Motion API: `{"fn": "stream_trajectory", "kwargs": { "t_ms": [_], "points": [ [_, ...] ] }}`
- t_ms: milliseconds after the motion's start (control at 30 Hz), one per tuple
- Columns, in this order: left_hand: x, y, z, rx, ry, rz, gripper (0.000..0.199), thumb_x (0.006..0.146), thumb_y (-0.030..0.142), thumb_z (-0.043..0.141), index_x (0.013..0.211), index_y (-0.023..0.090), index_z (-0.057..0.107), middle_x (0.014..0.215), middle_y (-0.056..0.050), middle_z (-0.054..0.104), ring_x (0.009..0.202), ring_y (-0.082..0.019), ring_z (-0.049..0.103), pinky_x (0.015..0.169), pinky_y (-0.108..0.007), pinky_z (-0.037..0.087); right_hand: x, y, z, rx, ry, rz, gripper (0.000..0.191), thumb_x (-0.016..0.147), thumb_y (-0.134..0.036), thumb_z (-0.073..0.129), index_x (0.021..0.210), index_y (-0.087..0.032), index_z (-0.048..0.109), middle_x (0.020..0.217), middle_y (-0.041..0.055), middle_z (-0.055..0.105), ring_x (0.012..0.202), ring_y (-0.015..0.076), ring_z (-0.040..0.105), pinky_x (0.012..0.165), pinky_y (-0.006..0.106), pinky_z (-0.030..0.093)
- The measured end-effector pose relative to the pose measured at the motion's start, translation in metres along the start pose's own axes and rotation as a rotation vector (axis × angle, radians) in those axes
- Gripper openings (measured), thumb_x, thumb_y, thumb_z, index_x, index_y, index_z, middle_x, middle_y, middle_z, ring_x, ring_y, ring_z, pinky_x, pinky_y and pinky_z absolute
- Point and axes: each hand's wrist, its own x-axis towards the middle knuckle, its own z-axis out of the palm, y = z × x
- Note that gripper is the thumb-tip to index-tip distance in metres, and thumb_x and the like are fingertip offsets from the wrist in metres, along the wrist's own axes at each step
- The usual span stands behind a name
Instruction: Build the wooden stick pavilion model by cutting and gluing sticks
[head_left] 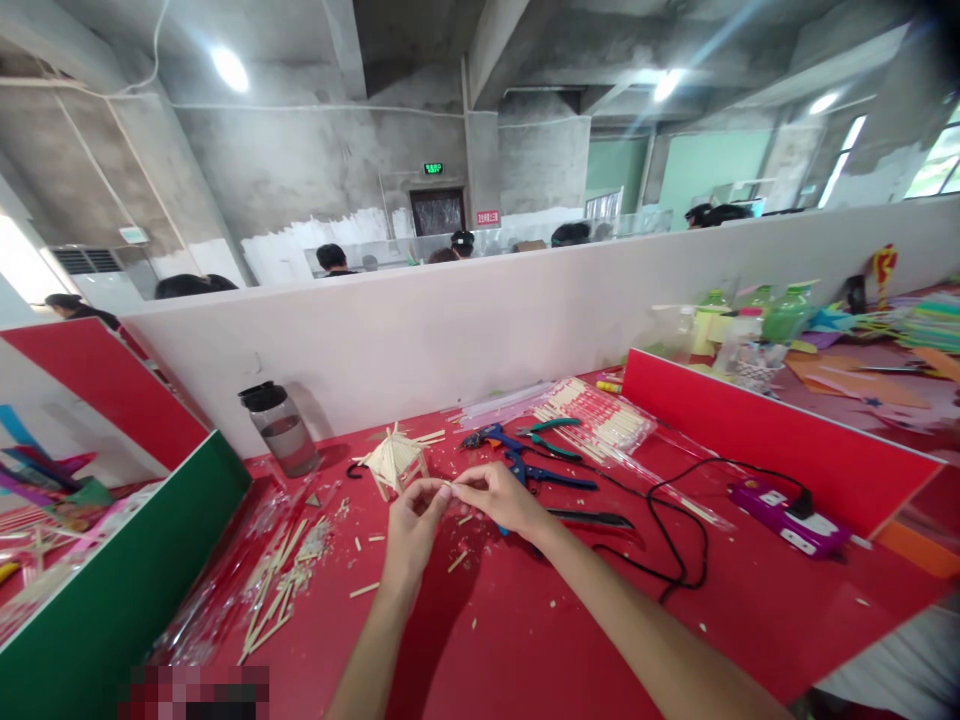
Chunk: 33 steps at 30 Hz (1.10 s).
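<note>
Over the red tabletop (480, 640), my left hand (411, 520) and my right hand (499, 500) meet fingertip to fingertip. Both are closed in a pinch around something tiny and pale, too small to name. Just behind my left hand stands a small pavilion-like model (394, 457) built of pale wooden sticks, with a peaked roof. Beyond my right hand lie green-handled pliers (555, 424) and a blue tool (551, 476), partly hidden by the hand. Short cut stick pieces (457, 560) are scattered below and beside my hands.
Loose sticks (274, 600) and clear plastic wrappers lie left. A water bottle (285, 430) stands by the white partition (420, 340). Bagged sticks (600, 415) lie at the back right. A black cable (705, 540) runs to a purple power strip (787, 515). Green and red dividers flank the table.
</note>
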Motion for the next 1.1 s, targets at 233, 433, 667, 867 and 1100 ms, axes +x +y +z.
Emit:
{"fn": "stream_trajectory", "kwargs": {
  "t_ms": [233,433,667,867,1100],
  "points": [
    [0.004,-0.005,-0.006,0.003,0.055,0.065,0.029,0.077,0.043,0.069,0.085,0.017,0.06,0.074,0.001,0.063,0.068,-0.013,0.06,0.065,-0.022,0.047,0.001,0.01,-0.01,-0.395,-0.003,-0.093,0.033,0.088,-0.037,0.055,0.073,-0.014,0.073,0.065,0.003,0.069,0.059,0.0161,0.058,0.057,0.024,0.039],
    [0.006,-0.016,-0.004,-0.022,-0.029,0.037,0.03,0.077,0.043,0.068,0.092,0.018,0.058,0.079,0.0,0.065,0.07,-0.013,0.063,0.069,-0.026,0.051,-0.005,0.017,0.01,-0.858,-0.074,-0.071,0.021,0.084,-0.021,0.055,0.076,-0.017,0.074,0.076,0.0089,0.074,0.072,0.0203,0.067,0.063,0.025,0.038],
    [0.008,-0.019,-0.007,0.056,-0.034,0.038,0.032,0.074,0.041,0.071,0.092,0.014,0.066,0.076,-0.002,0.067,0.069,-0.014,0.061,0.067,-0.025,0.048,-0.005,0.013,0.01,-0.952,-0.105,-0.018,0.019,0.087,-0.027,0.056,0.092,-0.02,0.073,0.088,0.0103,0.075,0.087,0.0243,0.069,0.073,0.027,0.043],
    [0.009,-0.021,-0.009,0.022,-0.008,-0.006,0.038,0.069,0.046,0.074,0.087,0.014,0.069,0.071,-0.001,0.067,0.067,-0.014,0.059,0.067,-0.025,0.047,-0.006,-0.001,-0.041,-1.114,0.213,0.186,0.052,0.086,-0.057,0.055,0.112,-0.013,0.063,0.108,0.0197,0.068,0.105,0.0316,0.062,0.087,0.035,0.043],
    [0.008,-0.019,-0.007,-0.078,0.01,-0.084,0.047,0.063,0.051,0.078,0.089,0.012,0.072,0.075,-0.003,0.069,0.069,-0.014,0.062,0.068,-0.025,0.049,-0.015,0.013,-0.068,-1.236,0.092,0.529,0.084,0.066,-0.073,0.063,0.119,-0.008,0.061,0.125,0.0272,0.056,0.118,0.0431,0.051,0.094,0.053,0.04]
  ]
}}
